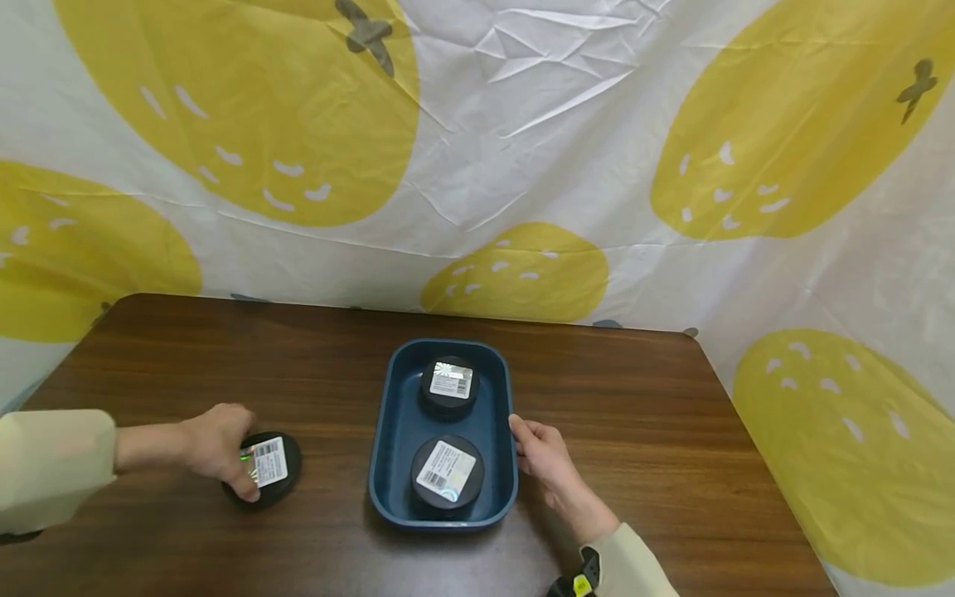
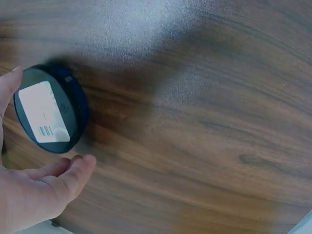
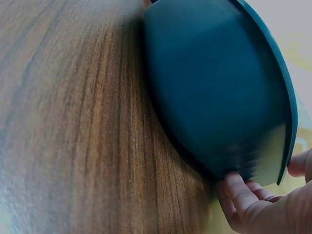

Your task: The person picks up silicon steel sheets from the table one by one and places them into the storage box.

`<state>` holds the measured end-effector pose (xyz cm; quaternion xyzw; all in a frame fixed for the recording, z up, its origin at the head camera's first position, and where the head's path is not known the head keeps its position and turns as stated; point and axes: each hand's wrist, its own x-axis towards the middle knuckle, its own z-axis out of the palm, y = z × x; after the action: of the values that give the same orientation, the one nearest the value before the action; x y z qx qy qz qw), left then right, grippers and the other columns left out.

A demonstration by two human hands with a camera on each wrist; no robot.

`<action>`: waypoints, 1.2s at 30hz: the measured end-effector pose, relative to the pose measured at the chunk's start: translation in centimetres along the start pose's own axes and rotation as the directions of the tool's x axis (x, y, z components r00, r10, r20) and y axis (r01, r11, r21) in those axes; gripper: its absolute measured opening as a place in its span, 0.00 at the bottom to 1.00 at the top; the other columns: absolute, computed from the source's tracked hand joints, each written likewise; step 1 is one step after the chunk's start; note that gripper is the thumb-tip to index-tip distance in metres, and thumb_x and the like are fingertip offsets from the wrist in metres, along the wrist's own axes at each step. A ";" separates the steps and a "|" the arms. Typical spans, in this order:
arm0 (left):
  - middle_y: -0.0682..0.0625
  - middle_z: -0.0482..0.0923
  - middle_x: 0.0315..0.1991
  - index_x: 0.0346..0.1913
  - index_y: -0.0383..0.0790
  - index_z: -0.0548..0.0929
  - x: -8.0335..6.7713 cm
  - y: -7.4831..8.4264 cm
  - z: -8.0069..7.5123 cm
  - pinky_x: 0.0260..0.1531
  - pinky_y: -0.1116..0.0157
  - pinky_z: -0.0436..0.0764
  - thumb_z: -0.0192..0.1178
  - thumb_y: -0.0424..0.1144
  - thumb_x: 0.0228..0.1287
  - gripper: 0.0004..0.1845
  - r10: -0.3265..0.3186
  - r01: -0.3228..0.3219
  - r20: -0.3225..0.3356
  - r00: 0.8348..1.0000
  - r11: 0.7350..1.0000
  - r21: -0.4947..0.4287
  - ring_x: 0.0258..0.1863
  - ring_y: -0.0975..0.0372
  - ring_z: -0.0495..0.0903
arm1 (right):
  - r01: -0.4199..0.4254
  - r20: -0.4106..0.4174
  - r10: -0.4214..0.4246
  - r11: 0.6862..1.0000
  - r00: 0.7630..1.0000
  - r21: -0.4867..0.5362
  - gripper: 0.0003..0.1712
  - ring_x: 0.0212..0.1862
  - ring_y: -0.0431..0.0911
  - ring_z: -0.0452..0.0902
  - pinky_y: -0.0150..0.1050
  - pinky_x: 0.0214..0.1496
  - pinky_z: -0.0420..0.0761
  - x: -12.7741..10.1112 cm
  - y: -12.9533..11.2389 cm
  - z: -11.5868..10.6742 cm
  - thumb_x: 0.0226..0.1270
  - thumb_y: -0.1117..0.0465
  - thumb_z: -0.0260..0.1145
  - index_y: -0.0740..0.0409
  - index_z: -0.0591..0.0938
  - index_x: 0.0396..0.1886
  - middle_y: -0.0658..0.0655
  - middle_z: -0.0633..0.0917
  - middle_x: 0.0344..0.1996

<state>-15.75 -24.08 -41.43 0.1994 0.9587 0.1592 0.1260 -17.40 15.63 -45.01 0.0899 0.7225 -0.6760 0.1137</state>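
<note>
On the left of the table, a flat round black container (image 1: 285, 489) with a white barcode label lies label up. Around its left side spreads my left hand (image 1: 216, 444). In the left wrist view the thumb is at one edge of the container (image 2: 66, 109), and the extended fingertips (image 2: 87, 161) lie close below the opposite edge. My right hand (image 1: 548, 464) pinches the right side of a blue rectangular tray (image 1: 379, 448). The right wrist view shows the thumb at the rim and fingers against the outer wall of the tray (image 3: 209, 87).
Inside the tray sit two more labelled round black containers, one at the far end (image 1: 451, 383) and one at the near end (image 1: 445, 473). The brown wooden table (image 1: 634, 414) ends at a white curtain (image 1: 477, 166) with yellow fruit shapes, behind and at the right.
</note>
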 end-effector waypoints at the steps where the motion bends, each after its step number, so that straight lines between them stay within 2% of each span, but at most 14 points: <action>1: 0.54 0.67 0.19 0.20 0.39 0.73 0.0 0.0 0.1 0.23 0.67 0.68 0.78 0.48 0.20 0.26 0.003 -0.003 -0.001 1.000 1.000 0.007 0.22 0.63 0.64 | 0.001 -0.001 -0.001 1.000 1.000 -0.001 0.23 0.30 0.42 0.80 0.36 0.38 0.80 0.0 0.0 0.0 0.71 0.56 0.54 0.77 0.78 0.42 0.58 0.84 0.26; 6: 0.51 0.68 0.21 0.21 0.37 0.73 0.2 0.2 0.3 0.24 0.65 0.70 0.78 0.47 0.19 0.27 -0.020 0.020 0.001 1.000 0.999 0.025 0.24 0.61 0.65 | 0.007 -0.004 -0.007 1.000 1.000 -0.002 0.22 0.30 0.42 0.80 0.36 0.37 0.80 0.1 -0.2 0.0 0.71 0.56 0.54 0.77 0.78 0.41 0.57 0.84 0.26; 14: 0.50 0.67 0.21 0.20 0.36 0.72 0.3 0.6 0.7 0.23 0.65 0.70 0.79 0.45 0.19 0.27 -0.035 0.035 -0.005 0.999 0.999 -0.004 0.24 0.60 0.65 | 0.015 0.000 -0.015 1.000 1.000 -0.001 0.22 0.30 0.41 0.79 0.35 0.36 0.80 -0.1 -0.5 0.2 0.71 0.57 0.54 0.77 0.77 0.43 0.58 0.84 0.27; 19: 0.47 0.67 0.25 0.27 0.30 0.74 0.4 0.9 1.1 0.24 0.64 0.72 0.79 0.45 0.19 0.31 -0.046 0.046 -0.004 0.999 0.999 0.009 0.26 0.58 0.67 | 0.015 -0.001 -0.015 1.000 1.000 0.003 0.23 0.30 0.41 0.79 0.35 0.36 0.80 -0.1 -0.4 0.1 0.71 0.57 0.54 0.78 0.77 0.43 0.58 0.84 0.27; 22: 0.46 0.68 0.27 0.32 0.27 0.75 0.5 1.0 1.4 0.24 0.63 0.73 0.78 0.44 0.18 0.34 -0.030 0.030 -0.019 0.999 1.000 0.008 0.27 0.58 0.68 | 0.014 -0.002 -0.014 1.000 1.000 0.003 0.23 0.30 0.41 0.79 0.35 0.36 0.80 0.0 -0.3 0.0 0.71 0.57 0.54 0.78 0.77 0.43 0.56 0.84 0.26; 28: 0.46 0.67 0.28 0.32 0.27 0.75 0.4 1.4 1.7 0.21 0.65 0.73 0.77 0.40 0.18 0.32 -0.038 0.038 -0.033 0.999 0.999 -0.002 0.25 0.59 0.68 | 0.012 0.004 -0.012 1.000 1.000 0.003 0.22 0.30 0.41 0.79 0.35 0.36 0.80 0.0 -0.2 0.0 0.71 0.57 0.54 0.77 0.77 0.42 0.56 0.83 0.26; 32: 0.46 0.67 0.28 0.31 0.27 0.75 1.0 1.5 1.0 0.21 0.65 0.72 0.77 0.39 0.19 0.30 -0.031 0.031 -0.028 0.999 0.999 0.011 0.25 0.59 0.68 | 0.014 -0.002 -0.014 1.000 1.000 0.014 0.22 0.30 0.41 0.79 0.35 0.36 0.80 0.0 -0.1 0.1 0.71 0.57 0.54 0.78 0.77 0.42 0.56 0.83 0.25; 36: 0.46 0.67 0.27 0.31 0.27 0.76 2.0 2.0 -0.7 0.21 0.64 0.72 0.76 0.40 0.21 0.29 -0.002 0.003 -0.025 1.000 0.999 0.035 0.26 0.58 0.67 | 0.012 -0.008 -0.012 1.000 1.000 0.020 0.21 0.29 0.41 0.79 0.35 0.35 0.80 0.0 -0.1 0.1 0.71 0.58 0.54 0.77 0.77 0.41 0.55 0.83 0.24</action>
<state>-17.06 -21.67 -40.42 0.1986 0.9630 0.1447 0.1106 -17.40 15.54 -44.89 0.0894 0.7168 -0.6834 0.1058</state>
